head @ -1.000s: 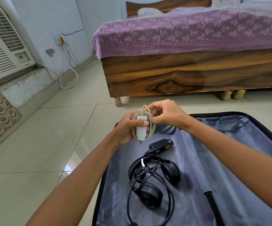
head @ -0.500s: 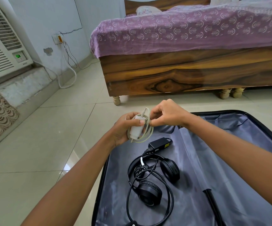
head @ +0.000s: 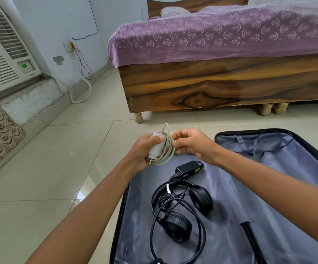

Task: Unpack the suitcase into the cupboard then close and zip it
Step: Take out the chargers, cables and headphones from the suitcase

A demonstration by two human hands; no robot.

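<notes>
The suitcase (head: 268, 168) lies open on the floor at lower right, with headphones (head: 181, 208) and a black adapter (head: 188, 167) inside, so unpacking looks unfinished and closing and zipping remain; no cupboard shows. At frame centre the left hand (head: 142, 149) holds a white charger (head: 157, 147), its grip wrapped around the body. The right hand (head: 192, 143), just beside, pinches the coiled cable (head: 168, 149) in a narrow grip.

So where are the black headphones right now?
In the head view, the black headphones lie on the grey lining of the open suitcase, just below the black power adapter and tangled with its cable.
</notes>
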